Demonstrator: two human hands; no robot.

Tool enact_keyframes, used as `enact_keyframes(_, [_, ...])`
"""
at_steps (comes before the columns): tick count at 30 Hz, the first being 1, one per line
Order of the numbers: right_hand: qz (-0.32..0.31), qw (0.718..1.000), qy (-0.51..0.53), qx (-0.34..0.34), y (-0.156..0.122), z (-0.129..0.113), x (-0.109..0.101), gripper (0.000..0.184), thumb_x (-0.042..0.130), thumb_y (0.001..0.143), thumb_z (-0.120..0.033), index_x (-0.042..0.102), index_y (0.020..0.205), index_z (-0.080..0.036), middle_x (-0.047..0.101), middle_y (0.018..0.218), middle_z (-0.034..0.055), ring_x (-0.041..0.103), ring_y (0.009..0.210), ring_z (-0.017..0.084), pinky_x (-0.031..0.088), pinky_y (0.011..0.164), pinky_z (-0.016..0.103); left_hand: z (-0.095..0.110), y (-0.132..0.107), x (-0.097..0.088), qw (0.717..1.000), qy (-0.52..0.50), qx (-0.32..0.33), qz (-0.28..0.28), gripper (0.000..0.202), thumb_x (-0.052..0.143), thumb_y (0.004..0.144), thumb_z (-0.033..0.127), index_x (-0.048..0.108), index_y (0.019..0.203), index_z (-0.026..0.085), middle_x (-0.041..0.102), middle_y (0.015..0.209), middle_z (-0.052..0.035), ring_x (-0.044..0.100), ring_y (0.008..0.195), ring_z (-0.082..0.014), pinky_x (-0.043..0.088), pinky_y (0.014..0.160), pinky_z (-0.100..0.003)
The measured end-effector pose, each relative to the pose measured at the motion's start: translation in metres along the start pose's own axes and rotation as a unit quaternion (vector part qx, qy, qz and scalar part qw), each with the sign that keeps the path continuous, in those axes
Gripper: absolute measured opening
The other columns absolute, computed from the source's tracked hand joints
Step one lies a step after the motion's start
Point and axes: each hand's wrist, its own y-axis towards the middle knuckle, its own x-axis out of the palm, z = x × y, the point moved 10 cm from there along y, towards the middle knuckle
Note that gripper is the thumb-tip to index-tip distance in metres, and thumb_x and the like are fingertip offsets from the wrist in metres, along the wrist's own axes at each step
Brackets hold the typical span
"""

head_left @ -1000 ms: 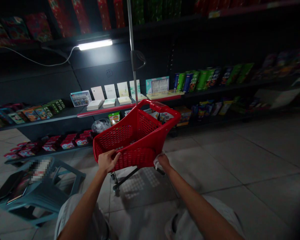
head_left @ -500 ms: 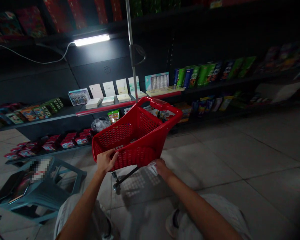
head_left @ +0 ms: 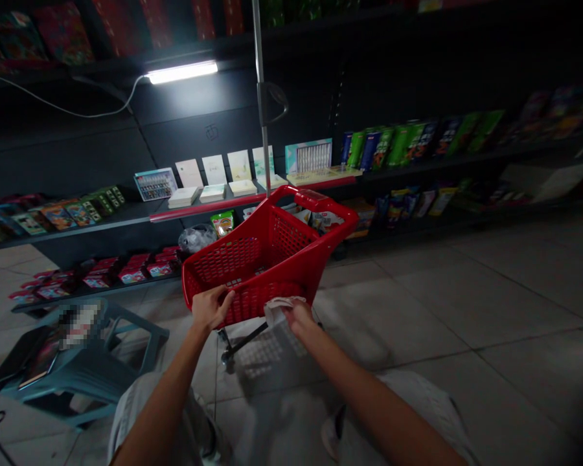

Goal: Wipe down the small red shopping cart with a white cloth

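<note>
A red plastic shopping cart [head_left: 252, 298] with perforated sides stands before me. Its handle end points up and to the right. My left hand [head_left: 210, 309] grips the cart's near top rim toward its front, thumb on the near side and fingers over the edge, partly hidden. In my right hand [head_left: 298, 317] is a crumpled white cloth [head_left: 278, 309], held against or very close to the lower part of the cart's near side. Whether the cloth touches the plastic I cannot tell for sure.
A blue-grey plastic stool [head_left: 92, 369] with a tablet-like device and cable stands at the left. Behind the cart, a dark shelf [head_left: 140, 210] carries boxes, booklets and snack packs. A lit tube lamp [head_left: 182, 72] and a metal pole [head_left: 260, 77] rise there.
My right hand has moved left and slightly up with the cloth, now along the cart's near side. My left hand stays on the rim. The view has shifted slightly.
</note>
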Motion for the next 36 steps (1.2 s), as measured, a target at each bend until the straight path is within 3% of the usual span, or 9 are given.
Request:
enact_keyframes(5, [0.094, 0.996, -0.003, -0.002, 0.006, -0.034, -0.022, 0.008, 0.052, 0.077, -0.021, 0.052, 0.085, -0.022, 0.064, 0.07, -0.0045, 0.067, 0.061, 0.014, 0.06, 0.058, 0.026, 0.003, -0.001, 0.002, 1.0, -0.004, 0.008, 0.006, 0.043, 0.045, 0.101, 0.055, 0.075, 0.094, 0.025, 0.079, 0.091, -0.0028, 0.072, 0.083, -0.0186, 0.042, 0.07, -0.028])
enact_keyframes(10, [0.16, 0.967, -0.127, -0.154, -0.007, -0.098, -0.02, 0.025, 0.051, 0.087, -0.037, 0.064, 0.094, -0.017, 0.073, 0.091, 0.0063, 0.072, 0.091, 0.022, 0.061, 0.085, 0.036, 0.005, -0.001, 0.002, 1.0, 0.006, 0.01, 0.009, 0.046, 0.044, 0.101, 0.057, 0.075, 0.092, 0.024, 0.079, 0.09, -0.004, 0.071, 0.08, -0.0191, 0.041, 0.069, -0.029])
enact_keyframes(13, [0.111, 0.921, -0.214, -0.306, -0.024, -0.147, 0.008, 0.047, 0.044, 0.096, -0.043, 0.065, 0.124, -0.012, 0.068, 0.131, 0.0171, 0.06, 0.132, 0.028, 0.044, 0.116, 0.048, 0.005, -0.002, 0.0, 1.0, 0.002, 0.009, 0.009, 0.045, 0.045, 0.101, 0.057, 0.076, 0.093, 0.025, 0.079, 0.09, -0.0035, 0.071, 0.08, -0.019, 0.041, 0.069, -0.029])
enact_keyframes(16, [0.052, 0.863, -0.274, -0.42, -0.042, -0.177, 0.032, 0.058, 0.037, 0.102, -0.039, 0.045, 0.154, -0.013, 0.041, 0.163, 0.0159, 0.035, 0.154, 0.023, 0.025, 0.129, 0.047, 0.004, -0.003, -0.002, 1.0, -0.003, 0.007, 0.007, 0.044, 0.046, 0.101, 0.056, 0.076, 0.094, 0.025, 0.079, 0.09, -0.003, 0.071, 0.08, -0.0185, 0.04, 0.069, -0.028])
enact_keyframes(20, [0.022, 0.824, -0.327, -0.463, -0.045, -0.188, 0.042, 0.061, 0.032, 0.105, -0.033, 0.031, 0.163, -0.015, 0.026, 0.17, 0.0154, 0.023, 0.159, 0.023, 0.019, 0.13, 0.05, 0.001, -0.003, -0.004, 1.0, 0.015, -0.016, 0.011, 0.046, 0.044, 0.102, 0.057, 0.076, 0.09, 0.025, 0.079, 0.086, -0.0027, 0.071, 0.08, -0.0185, 0.037, 0.068, -0.028])
enact_keyframes(26, [-0.002, 0.762, -0.359, -0.54, -0.057, -0.214, 0.046, 0.056, 0.029, 0.105, -0.026, 0.038, 0.159, -0.018, 0.02, 0.172, 0.0153, 0.018, 0.16, 0.025, 0.02, 0.129, 0.053, -0.002, -0.003, -0.007, 0.998, 0.048, -0.042, 0.024, 0.052, 0.04, 0.103, 0.056, 0.07, 0.075, 0.024, 0.075, 0.075, -0.003, 0.068, 0.073, -0.018, 0.031, 0.064, -0.028])
enact_keyframes(30, [0.03, 0.787, -0.297, -0.539, -0.057, -0.24, 0.032, 0.054, 0.035, 0.103, -0.027, 0.046, 0.154, -0.018, 0.028, 0.169, 0.0161, 0.024, 0.159, 0.025, 0.021, 0.129, 0.05, -0.007, -0.003, -0.009, 0.998, 0.047, -0.044, 0.022, 0.053, 0.04, 0.103, 0.056, 0.068, 0.072, 0.023, 0.074, 0.074, -0.0035, 0.067, 0.072, -0.0181, 0.03, 0.064, -0.028])
enact_keyframes(33, [0.134, 0.846, -0.165, -0.489, -0.037, -0.25, -0.007, 0.053, 0.039, 0.097, -0.029, 0.054, 0.145, -0.014, 0.05, 0.155, 0.0168, 0.043, 0.149, 0.026, 0.03, 0.126, 0.05, -0.009, -0.003, -0.008, 0.998, 0.055, -0.04, 0.016, 0.053, 0.038, 0.104, 0.054, 0.065, 0.071, 0.023, 0.074, 0.074, -0.004, 0.067, 0.073, -0.0182, 0.03, 0.064, -0.028])
enact_keyframes(36, [0.205, 0.905, -0.005, -0.373, 0.005, -0.233, -0.055, 0.048, 0.041, 0.086, -0.03, 0.061, 0.126, -0.013, 0.066, 0.131, 0.0143, 0.066, 0.123, 0.026, 0.053, 0.108, 0.047, -0.011, -0.002, -0.006, 0.996, 0.078, -0.041, 0.018, 0.052, 0.035, 0.106, 0.051, 0.063, 0.072, 0.023, 0.074, 0.075, -0.0045, 0.066, 0.071, -0.0177, 0.026, 0.062, -0.029])
